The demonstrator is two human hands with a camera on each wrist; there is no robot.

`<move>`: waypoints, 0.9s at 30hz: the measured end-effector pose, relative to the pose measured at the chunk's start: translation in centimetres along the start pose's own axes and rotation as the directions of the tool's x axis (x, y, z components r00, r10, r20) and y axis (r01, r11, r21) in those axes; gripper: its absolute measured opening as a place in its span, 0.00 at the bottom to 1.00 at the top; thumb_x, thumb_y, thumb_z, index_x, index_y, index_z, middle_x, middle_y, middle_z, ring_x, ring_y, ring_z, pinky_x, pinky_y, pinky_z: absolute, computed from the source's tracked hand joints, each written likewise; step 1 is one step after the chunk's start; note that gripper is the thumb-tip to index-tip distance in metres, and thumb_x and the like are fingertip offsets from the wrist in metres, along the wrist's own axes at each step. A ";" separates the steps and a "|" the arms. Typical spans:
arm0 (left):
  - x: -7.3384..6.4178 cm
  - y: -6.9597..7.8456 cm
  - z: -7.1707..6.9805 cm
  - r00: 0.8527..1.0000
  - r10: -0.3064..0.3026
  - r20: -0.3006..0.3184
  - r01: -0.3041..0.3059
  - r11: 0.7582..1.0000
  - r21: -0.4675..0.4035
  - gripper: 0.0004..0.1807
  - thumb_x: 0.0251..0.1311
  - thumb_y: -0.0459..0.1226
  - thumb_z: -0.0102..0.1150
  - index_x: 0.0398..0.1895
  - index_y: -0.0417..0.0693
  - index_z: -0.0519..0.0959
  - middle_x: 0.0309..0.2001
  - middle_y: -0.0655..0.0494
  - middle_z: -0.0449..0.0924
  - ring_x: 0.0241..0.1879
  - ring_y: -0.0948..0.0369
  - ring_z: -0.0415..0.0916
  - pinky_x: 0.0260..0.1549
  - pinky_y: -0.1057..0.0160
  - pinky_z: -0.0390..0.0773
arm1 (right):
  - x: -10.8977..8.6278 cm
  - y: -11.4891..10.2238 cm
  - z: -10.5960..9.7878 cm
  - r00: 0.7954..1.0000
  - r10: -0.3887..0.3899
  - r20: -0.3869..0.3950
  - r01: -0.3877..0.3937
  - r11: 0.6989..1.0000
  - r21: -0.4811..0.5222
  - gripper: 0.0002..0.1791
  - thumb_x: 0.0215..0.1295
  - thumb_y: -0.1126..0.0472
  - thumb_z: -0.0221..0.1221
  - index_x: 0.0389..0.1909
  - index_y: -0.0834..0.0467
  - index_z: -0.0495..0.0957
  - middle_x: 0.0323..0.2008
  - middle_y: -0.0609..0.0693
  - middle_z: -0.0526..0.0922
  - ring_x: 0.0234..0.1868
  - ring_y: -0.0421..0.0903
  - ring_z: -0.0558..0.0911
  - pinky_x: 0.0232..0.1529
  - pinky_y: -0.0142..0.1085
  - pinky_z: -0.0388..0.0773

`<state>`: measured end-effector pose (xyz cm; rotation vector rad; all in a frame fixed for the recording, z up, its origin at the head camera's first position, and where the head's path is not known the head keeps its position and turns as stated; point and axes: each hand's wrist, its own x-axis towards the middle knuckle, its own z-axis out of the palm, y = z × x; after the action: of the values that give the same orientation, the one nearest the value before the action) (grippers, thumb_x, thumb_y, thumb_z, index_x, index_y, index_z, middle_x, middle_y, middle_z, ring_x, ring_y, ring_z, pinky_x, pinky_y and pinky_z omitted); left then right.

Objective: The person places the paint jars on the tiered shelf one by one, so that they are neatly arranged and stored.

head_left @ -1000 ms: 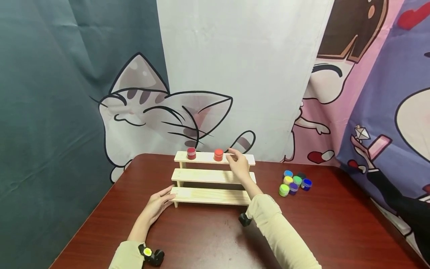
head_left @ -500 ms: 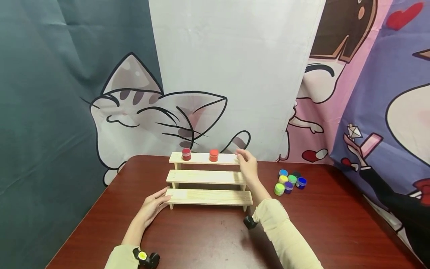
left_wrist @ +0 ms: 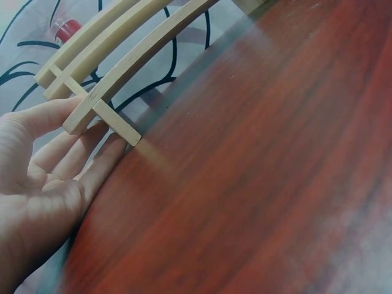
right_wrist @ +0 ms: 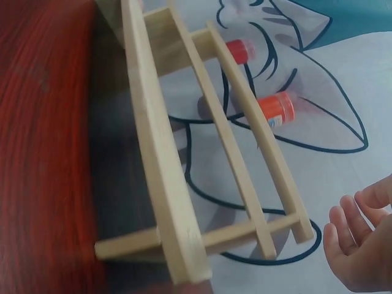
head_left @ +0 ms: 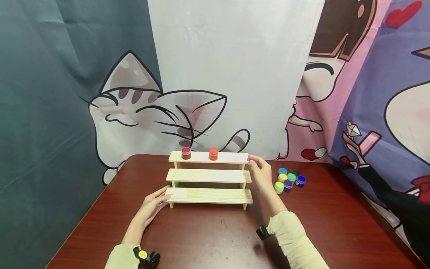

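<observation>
A three-tier wooden display stand [head_left: 209,175] stands on the table. My left hand [head_left: 151,207] is at the left end of its lowest step; in the left wrist view its fingers [left_wrist: 52,116] lie above and below the board's end. On the top step are a dark red paint jar [head_left: 186,153] at the left and an orange-red paint jar [head_left: 213,154] near the middle. My right hand [head_left: 262,175] is just off the top step's right end. Its fingers are loosely bent, with nothing between them in the right wrist view.
Several small paint jars [head_left: 287,185], blue, yellow, green, purple and black, are clustered right of the stand on the brown table [head_left: 208,239]. A cartoon-printed cloth [head_left: 262,74] hangs behind the table.
My right hand has moved right along the top step, away from the orange-red jar, to beyond the step's right end. The left hand stays at the lowest step. The head view has shifted slightly.
</observation>
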<state>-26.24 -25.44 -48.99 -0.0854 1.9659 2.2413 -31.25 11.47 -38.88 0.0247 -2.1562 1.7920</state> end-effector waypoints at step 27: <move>0.0 -0.1 0.0 1.000 0.014 0.001 -0.014 1.000 0.020 0.36 0.68 0.34 0.53 0.76 0.38 0.53 0.77 0.43 0.51 0.47 0.84 0.72 0.49 0.76 0.75 | 0.3 5.7 -7.9 0.971 0.139 -0.197 -0.163 0.981 -0.109 0.16 0.70 0.66 0.53 0.55 0.69 0.77 0.51 0.61 0.84 0.30 0.20 0.75 0.36 0.15 0.74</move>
<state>-26.23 -25.44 -49.07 -0.0688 1.9938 2.2296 -30.86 20.29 -43.00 -0.3348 -2.1773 1.6590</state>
